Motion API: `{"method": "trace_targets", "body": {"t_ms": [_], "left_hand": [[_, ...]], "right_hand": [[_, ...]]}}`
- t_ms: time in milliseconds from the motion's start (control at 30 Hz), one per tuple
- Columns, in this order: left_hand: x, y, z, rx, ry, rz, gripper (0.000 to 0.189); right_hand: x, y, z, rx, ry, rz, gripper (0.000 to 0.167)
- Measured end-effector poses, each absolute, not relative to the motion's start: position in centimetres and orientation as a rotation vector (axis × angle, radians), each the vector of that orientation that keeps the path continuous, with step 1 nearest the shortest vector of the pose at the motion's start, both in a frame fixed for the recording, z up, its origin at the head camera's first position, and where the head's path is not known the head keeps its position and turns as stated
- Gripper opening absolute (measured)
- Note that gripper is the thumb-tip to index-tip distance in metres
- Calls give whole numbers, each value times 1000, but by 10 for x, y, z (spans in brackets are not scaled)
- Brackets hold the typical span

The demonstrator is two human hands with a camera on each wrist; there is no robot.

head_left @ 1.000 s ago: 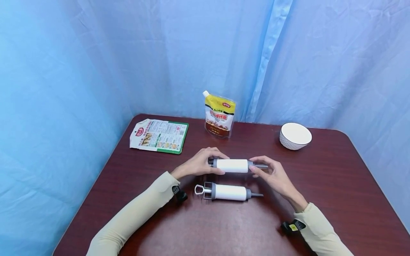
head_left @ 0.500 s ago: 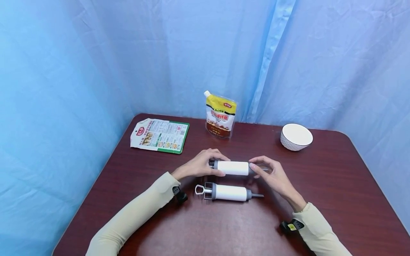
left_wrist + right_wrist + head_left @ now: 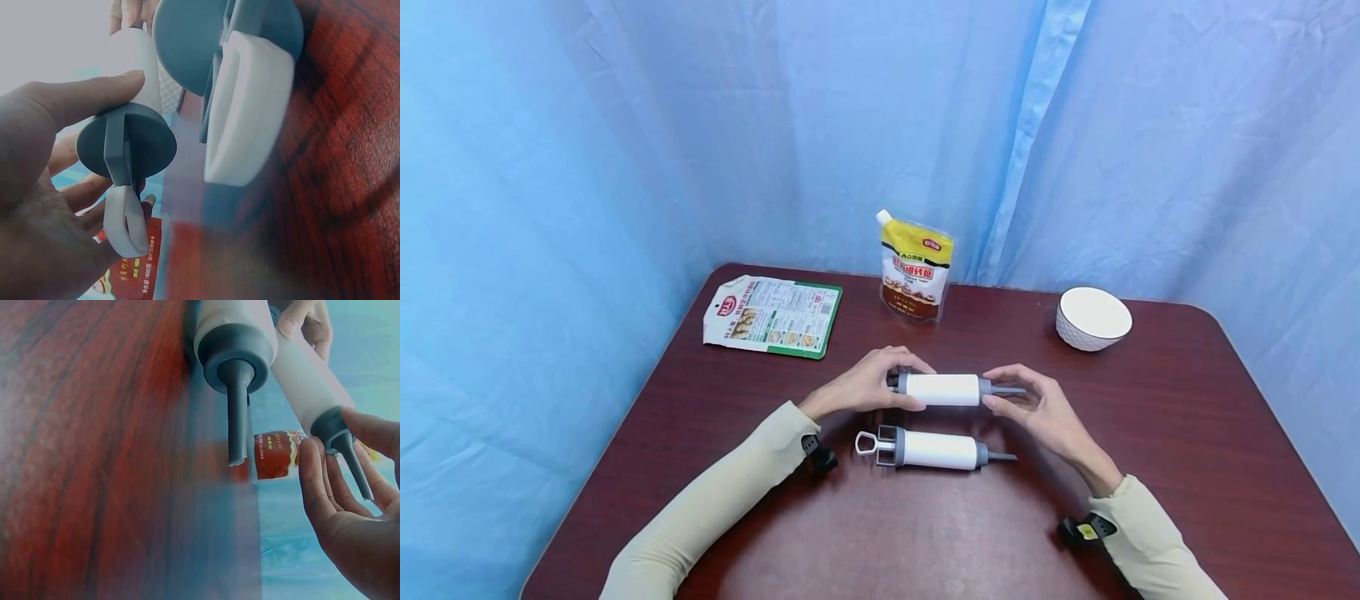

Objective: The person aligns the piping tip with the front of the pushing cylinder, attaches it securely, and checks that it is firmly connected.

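A syringe (image 3: 942, 389) with a white barrel and grey end caps lies level between both hands, crosswise above the table. My left hand (image 3: 872, 385) grips its plunger end, thumb along the barrel in the left wrist view, where the white ring handle (image 3: 125, 219) sticks out by the palm. At the other end my right hand (image 3: 1047, 410) pinches the grey collar (image 3: 331, 427) between thumb and fingers, and the thin nozzle (image 3: 355, 467) points out past them. A matching second syringe (image 3: 940, 451) lies nearer on the table, parallel to the first, untouched, its ring handle to the left.
Behind the hands stands a yellow, white and brown spouted pouch (image 3: 916, 275). A flat green-and-white packet (image 3: 775, 317) lies at the back left. Back right is a white patterned bowl (image 3: 1090, 321). Blue curtains (image 3: 850, 125) hang around the dark red table (image 3: 925, 533).
The held syringe dips slightly toward me, then comes back up. My right thumb shifts to the near side of the collar, and the nozzle shows clearly again.
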State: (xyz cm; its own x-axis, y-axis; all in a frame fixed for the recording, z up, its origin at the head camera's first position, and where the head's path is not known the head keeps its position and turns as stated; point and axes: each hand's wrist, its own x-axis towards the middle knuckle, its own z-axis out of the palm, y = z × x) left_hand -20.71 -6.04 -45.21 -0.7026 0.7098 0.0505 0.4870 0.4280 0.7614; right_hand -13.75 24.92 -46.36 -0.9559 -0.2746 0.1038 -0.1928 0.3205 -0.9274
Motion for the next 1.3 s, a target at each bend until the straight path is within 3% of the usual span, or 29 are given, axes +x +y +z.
{"method": "trace_targets", "body": {"t_ms": [567,900,1300], "left_hand": [[-204,-59,-450,1045,2389,1097,46],[-205,-60,-449,1032,2389,1104,46],[-204,-60,-448,1019,2377,1106,46]], "right_hand": [[-139,247,-469,-396,2540,-1718,26],[-138,246,-464,-445,2516,-1773,37],[-137,247,-466,-453,2516,-1756,32]]}}
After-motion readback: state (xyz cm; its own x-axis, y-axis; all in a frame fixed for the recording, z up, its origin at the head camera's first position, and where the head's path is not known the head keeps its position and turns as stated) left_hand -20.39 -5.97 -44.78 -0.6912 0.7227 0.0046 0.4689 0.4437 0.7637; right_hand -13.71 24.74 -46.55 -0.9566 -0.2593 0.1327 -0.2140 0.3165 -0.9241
